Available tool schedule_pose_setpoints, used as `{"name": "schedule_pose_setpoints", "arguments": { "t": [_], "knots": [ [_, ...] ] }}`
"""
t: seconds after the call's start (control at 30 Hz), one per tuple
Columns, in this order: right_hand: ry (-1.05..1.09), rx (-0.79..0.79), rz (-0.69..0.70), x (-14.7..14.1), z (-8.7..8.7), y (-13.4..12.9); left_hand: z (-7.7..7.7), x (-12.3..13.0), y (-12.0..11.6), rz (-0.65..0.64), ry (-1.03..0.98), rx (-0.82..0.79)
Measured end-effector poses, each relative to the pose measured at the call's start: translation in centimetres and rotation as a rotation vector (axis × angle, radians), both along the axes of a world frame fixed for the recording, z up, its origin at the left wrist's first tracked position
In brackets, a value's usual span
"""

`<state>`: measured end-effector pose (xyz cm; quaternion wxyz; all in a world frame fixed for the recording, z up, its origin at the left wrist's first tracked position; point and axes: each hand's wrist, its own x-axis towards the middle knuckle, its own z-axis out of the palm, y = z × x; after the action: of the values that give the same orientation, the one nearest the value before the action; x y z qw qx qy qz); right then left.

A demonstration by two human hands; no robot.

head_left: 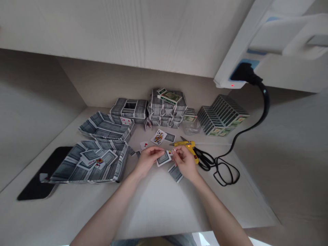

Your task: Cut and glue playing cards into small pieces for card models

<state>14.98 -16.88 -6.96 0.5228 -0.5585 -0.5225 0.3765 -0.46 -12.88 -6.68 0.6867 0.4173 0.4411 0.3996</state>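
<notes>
Between my two hands, just above the table, is a playing card (163, 159) with its patterned back showing. My left hand (151, 158) pinches its left edge. At its right end my right hand (183, 161) has its fingers closed on the card's folded or overlapping part, where a bit of printed face shows. Beneath my right hand a face-down card (175, 173) lies on the table. Beyond my hands are a face-up queen or similar court card (159, 136) and another face-down card (170, 137). A yellow glue gun (189, 147) rests behind my right hand.
Two trays made of cards (120, 167) (107, 136) stand at left, the nearer with loose cards inside, partly over a dark tablet (30, 184). Card-built boxes (167, 109) line the back, beside stacked card packs (225, 114). A black cable (237, 135) runs from the power strip (230, 80).
</notes>
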Motion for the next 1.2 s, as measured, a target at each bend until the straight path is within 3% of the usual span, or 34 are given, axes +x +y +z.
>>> {"name": "schedule_pose_setpoints", "arguments": {
  "t": [0.47, 0.63, 0.87, 1.2],
  "knots": [
    [-0.137, 0.059, 0.058, -0.2, 0.3, -0.5, 0.0, -0.6, 0.2, -0.254, 0.199, 0.105],
    [-0.151, 0.084, 0.058, -0.2, 0.4, -0.6, 0.4, -0.5, -0.1, -0.279, 0.263, 0.165],
    [-0.221, 0.101, 0.052, -0.2, 0.5, -0.9, -0.8, -0.3, 0.0, -0.315, 0.268, 0.255],
    [-0.305, 0.161, 0.054, -0.4, 0.6, -1.0, -0.6, 0.2, -0.9, -0.266, 0.372, 0.407]
  ]
}}
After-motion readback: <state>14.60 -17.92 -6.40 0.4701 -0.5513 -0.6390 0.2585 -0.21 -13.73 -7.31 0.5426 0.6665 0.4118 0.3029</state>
